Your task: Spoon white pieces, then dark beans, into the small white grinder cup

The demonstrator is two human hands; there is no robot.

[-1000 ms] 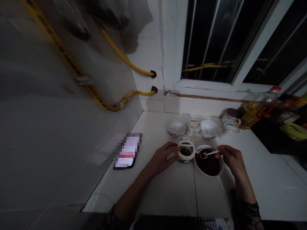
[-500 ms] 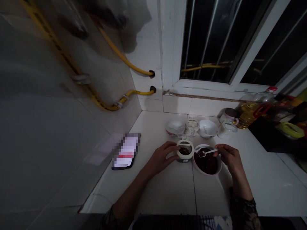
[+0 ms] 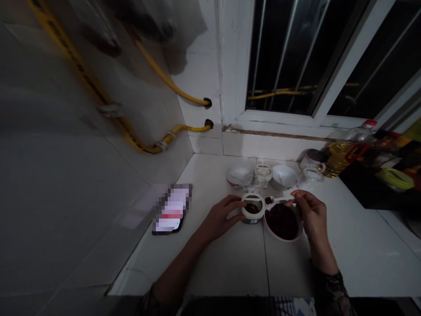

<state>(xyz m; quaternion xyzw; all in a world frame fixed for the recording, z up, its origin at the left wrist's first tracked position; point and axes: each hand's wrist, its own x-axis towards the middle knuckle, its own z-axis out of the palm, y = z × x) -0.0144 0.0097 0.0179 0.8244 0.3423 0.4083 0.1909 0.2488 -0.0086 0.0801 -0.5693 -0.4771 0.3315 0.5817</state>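
My left hand grips the near side of a small jar with a white rim, its clear lid flipped up at the back. Dark contents show through the jar's opening. Pinched in my right hand is a small white spoon, its bowl carrying a bit of dark stuff. The spoon hovers over the far rim of a pink-edged bowl, close to the jar's right side. Dark reddish-brown food fills much of that bowl.
Behind stand two white bowls, a left one and a right one, with a seasoning jar between. Further right are a glass jar, an oil bottle and a black box. A phone lies left.
My right hand has raised the spoon from over the food in the pink-edged bowl and moved it up and left, nearer the jar. My left hand stays on the jar.
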